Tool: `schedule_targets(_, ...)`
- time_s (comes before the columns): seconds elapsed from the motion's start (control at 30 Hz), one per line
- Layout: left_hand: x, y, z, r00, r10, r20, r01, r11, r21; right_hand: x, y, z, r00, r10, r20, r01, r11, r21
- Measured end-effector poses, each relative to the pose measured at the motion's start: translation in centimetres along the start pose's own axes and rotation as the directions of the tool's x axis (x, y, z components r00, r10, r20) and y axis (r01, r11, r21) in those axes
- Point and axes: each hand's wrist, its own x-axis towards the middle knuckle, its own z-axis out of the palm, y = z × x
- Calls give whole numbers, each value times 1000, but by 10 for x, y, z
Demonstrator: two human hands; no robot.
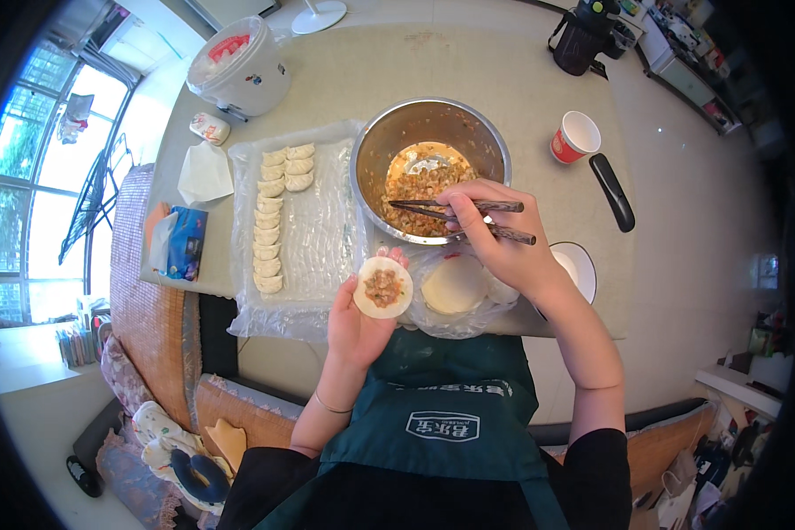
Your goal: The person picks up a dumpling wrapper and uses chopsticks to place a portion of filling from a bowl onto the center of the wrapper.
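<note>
On the palm of my left hand (361, 334) lies a round dumpling wrapper (364, 305) with a mound of meat filling (383, 289) at its centre. My right hand (500, 245) grips a pair of dark patterned chopsticks (510, 233), whose tips reach over the filling in the steel bowl (430, 106). Chopped filling (424, 222) covers the near part of the bowl's bottom. Below the bowl, a stack of wrappers (454, 286) rests in a clear plastic bag. To the left, folded dumplings (267, 235) stand in two rows on a plastic-covered tray (318, 265).
A white bucket (258, 79), a tissue pack (187, 242) and a white paper sheet (205, 173) occupy the table's left side. On the right are a paper cup (576, 138), a black handle-shaped object (613, 192) and a white bowl (580, 265) partly behind my right forearm. A dark flask (580, 43) stands at the far corner.
</note>
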Motion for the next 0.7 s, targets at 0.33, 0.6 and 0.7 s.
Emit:
schedule_targets(0.33, 5, 1, 2, 1000, -7, -13, 7, 1000, -5, -5, 8, -6, 998, -18, 66, 21, 999, -47)
schedule_targets(0.6, 5, 1, 1, 1000, 8, -27, -7, 1000, 23, -14, -11, -4, 969, 243, -43, -228, 947, 227)
schedule_targets(0.7, 5, 1, -1, 1000, 10, -23, -9, 1000, 25, -18, -8, -6, 959, 276, -66, -241, 914, 327)
